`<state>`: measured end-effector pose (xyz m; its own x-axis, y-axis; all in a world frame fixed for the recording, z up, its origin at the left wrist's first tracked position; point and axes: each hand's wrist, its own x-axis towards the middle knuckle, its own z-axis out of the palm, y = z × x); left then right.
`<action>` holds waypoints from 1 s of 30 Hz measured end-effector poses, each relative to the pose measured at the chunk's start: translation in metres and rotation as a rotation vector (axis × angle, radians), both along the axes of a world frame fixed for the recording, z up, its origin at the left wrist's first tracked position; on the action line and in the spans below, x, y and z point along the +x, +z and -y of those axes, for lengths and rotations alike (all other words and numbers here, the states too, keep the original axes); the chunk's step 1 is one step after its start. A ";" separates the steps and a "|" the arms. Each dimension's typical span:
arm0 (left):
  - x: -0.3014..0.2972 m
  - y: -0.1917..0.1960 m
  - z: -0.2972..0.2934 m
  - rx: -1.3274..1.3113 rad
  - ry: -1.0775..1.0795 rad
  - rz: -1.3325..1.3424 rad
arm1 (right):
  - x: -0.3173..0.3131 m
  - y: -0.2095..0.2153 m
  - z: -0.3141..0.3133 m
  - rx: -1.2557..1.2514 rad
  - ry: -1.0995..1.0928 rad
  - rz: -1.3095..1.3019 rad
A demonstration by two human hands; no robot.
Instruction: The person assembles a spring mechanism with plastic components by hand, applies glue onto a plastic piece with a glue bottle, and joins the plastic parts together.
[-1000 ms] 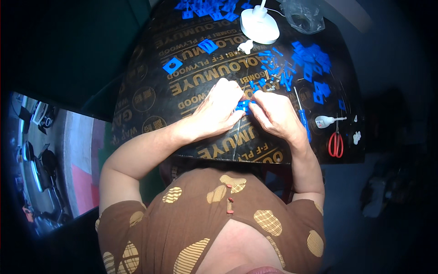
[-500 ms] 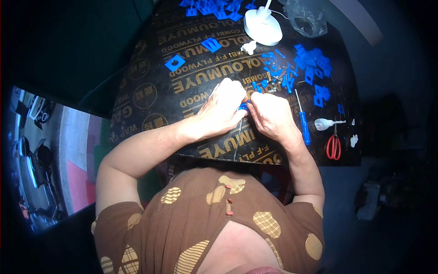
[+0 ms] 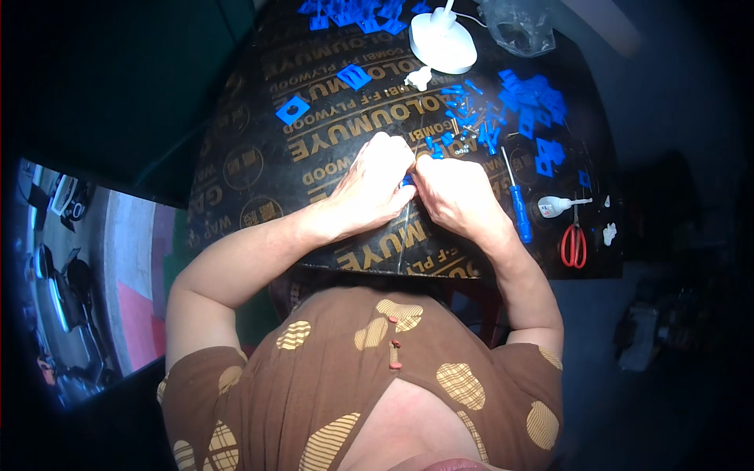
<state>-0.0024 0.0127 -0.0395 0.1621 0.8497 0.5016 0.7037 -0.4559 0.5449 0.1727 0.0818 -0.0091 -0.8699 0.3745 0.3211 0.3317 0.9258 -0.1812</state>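
Note:
My left hand (image 3: pixel 375 184) and my right hand (image 3: pixel 458 195) meet over the near middle of the table. Both are closed, fingertips almost touching. A small blue plastic part (image 3: pixel 407 180) peeks out between them, pinched by the left thumb and fingers; most of it is hidden. The right fingers curl in against it, and what their tips grip cannot be made out. Just beyond lies a scatter of small blue plastic pieces and metal screws (image 3: pixel 471 118). To the right of the right hand rests a screwdriver (image 3: pixel 516 200) with a blue handle.
On the dark printed board (image 3: pixel 338 169) lie two blue square plates, one with a round hole (image 3: pixel 293 111). Blue part piles (image 3: pixel 353 14) (image 3: pixel 534 102) sit farther back. A white lamp base (image 3: pixel 441 45), clear plastic bag (image 3: pixel 518 27), white bottle (image 3: pixel 554 206) and red-handled scissors (image 3: pixel 574 245) stand around.
The table and what lies on it have shifted slightly left and up in the view. My hands stay together, and less of the blue part shows between them.

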 end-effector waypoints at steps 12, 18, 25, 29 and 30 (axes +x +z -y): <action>-0.005 0.021 -0.003 -0.261 0.045 0.353 | 0.016 -0.006 -0.025 -0.431 -0.079 -0.424; -0.009 0.019 -0.004 -0.419 0.015 0.487 | 0.018 -0.006 -0.030 -0.522 -0.090 -0.383; -0.014 0.015 -0.006 -0.112 0.018 0.006 | 0.020 0.006 -0.024 -0.522 -0.129 -0.384; -0.008 0.012 -0.007 -0.047 0.017 -0.047 | 0.020 0.006 -0.023 -0.458 -0.112 -0.275; -0.007 0.011 -0.007 -0.037 0.019 -0.045 | 0.020 0.005 -0.022 -0.452 -0.115 -0.256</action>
<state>-0.0097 0.0198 -0.0286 0.1675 0.8705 0.4628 0.7361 -0.4226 0.5287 0.1928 0.1042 -0.0041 -0.7300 0.6129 0.3024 0.3189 0.6968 -0.6425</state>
